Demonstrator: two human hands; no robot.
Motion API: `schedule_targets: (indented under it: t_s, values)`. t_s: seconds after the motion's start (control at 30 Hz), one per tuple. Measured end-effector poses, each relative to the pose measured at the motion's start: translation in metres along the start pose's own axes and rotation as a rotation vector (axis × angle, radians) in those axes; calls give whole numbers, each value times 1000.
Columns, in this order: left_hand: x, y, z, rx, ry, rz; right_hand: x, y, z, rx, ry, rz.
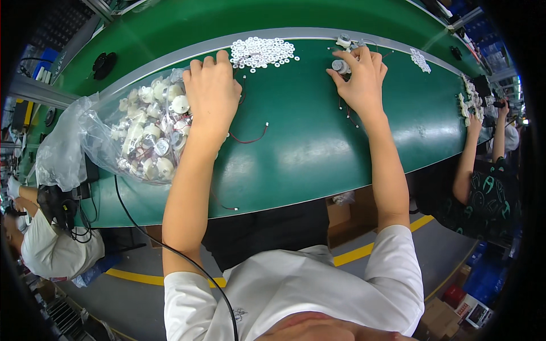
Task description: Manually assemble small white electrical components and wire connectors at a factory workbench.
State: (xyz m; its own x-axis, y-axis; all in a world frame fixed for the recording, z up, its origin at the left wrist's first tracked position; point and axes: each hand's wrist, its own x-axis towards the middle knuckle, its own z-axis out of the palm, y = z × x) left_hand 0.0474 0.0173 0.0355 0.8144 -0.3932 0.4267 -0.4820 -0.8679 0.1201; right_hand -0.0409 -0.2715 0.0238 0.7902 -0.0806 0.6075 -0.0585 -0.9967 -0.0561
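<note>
My left hand (213, 88) is palm down beside a clear plastic bag (105, 122) full of small motors with cream-white plastic housings (151, 133). Its fingers are bent and what they hold, if anything, is hidden; thin wires show next to it. Just past its fingertips lies a heap of white ring washers (261, 52). Toward the far edge of the green table, my right hand (364, 79) curls thumb and forefinger about a small round motor (340, 66) with a grey metal face. More motors (344, 41) lie just beyond, and dark wires (350, 116) trail below that hand.
A red wire with a white plug (250, 141) lies mid-table (296, 153). A smaller washer pile (420, 59) is at the far right, near another person's hands and white parts (469, 102). A black cable (142, 227) crosses my left arm. Another person (60, 244) sits at left.
</note>
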Motion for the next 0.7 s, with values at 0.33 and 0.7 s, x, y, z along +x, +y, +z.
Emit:
schedule_targets:
  t_s: [0.33,0.7]
  values:
    - [-7,-5,-1,-18,22,39,-1,-53,0,377,70,-211]
    - [-1,0,-31,-367,152,174,-6,-65,1,462,12,-261]
